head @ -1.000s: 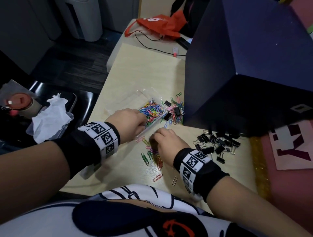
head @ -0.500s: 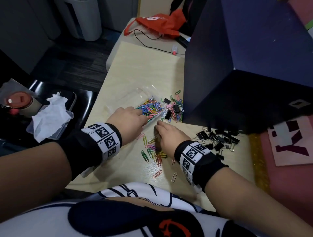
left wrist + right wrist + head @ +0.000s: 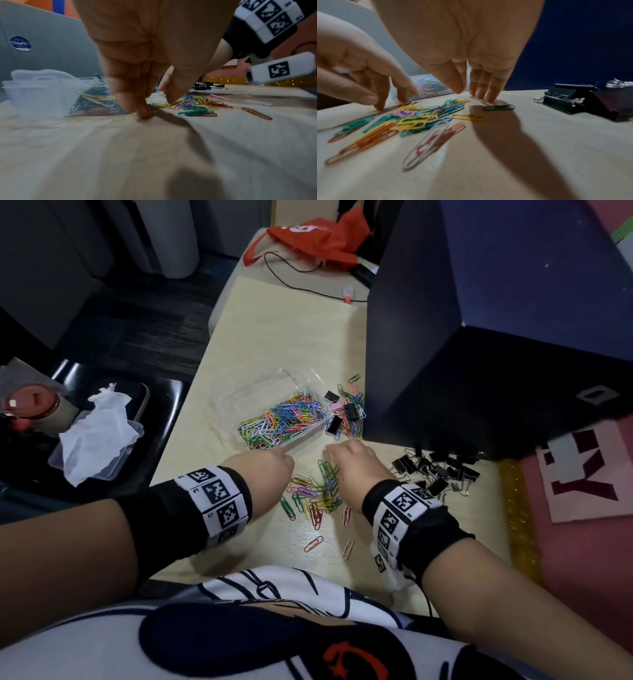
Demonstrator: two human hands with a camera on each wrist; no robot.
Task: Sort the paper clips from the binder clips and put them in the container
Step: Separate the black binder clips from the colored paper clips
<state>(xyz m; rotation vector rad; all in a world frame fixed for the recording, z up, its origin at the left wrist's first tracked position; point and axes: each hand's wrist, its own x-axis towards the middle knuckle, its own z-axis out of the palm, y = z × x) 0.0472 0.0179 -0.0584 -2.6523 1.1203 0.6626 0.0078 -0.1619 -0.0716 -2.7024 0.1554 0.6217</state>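
A clear plastic container [image 3: 239, 397] on the pale table holds many coloured paper clips [image 3: 287, 419]. Loose paper clips [image 3: 317, 494] lie between my hands. My left hand [image 3: 274, 455] stands fingertips-down on the table at the container's near corner, holding nothing [image 3: 154, 106]. My right hand [image 3: 337, 453] also points straight fingers down onto the table [image 3: 471, 94], just behind a green clip [image 3: 499, 107]. Black binder clips [image 3: 438, 470] are heaped to its right. A mixed heap of both kinds [image 3: 346, 412] lies right of the container.
A big dark blue box [image 3: 496, 337] fills the table's right side, close behind the heaps. A red bag [image 3: 318, 237] and a black cable [image 3: 301, 282] lie at the far end. A tub with tissue [image 3: 96, 436] sits off the table's left edge.
My left hand has drawn back from the container's side toward me, uncovering the container. My right hand has shifted slightly right, still beside the loose clips.
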